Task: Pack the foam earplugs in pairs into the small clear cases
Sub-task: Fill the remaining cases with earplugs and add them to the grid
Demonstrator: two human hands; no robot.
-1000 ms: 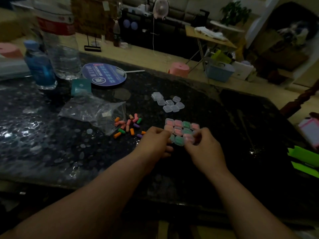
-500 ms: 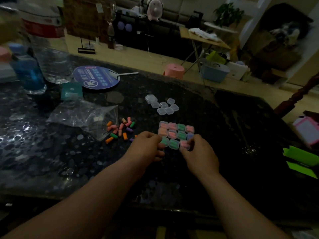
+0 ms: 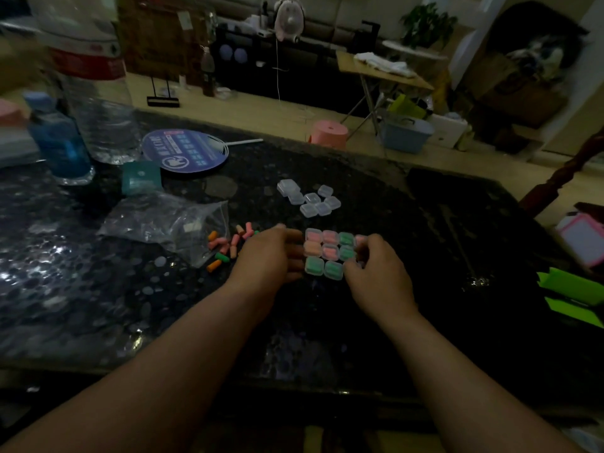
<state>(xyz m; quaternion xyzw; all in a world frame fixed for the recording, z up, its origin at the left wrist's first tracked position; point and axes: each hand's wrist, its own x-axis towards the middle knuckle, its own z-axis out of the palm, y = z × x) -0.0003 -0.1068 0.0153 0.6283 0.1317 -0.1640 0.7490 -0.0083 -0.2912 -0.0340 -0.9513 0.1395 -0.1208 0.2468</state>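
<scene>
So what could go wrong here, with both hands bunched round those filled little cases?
1. The left hand and right hand sit at opposite sides of the filled cases; a hard squeeze might buckle the neat block or pop a lid.
2. The loose earplugs lie right beside the left hand; a careless sweep could scatter them.
3. The light is dim, so pink and orange plugs may get mismatched.

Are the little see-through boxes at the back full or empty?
Empty. The small clear plastic cases show no colour inside, unlike the nearer cases packed with pink, orange and green foam.
</scene>
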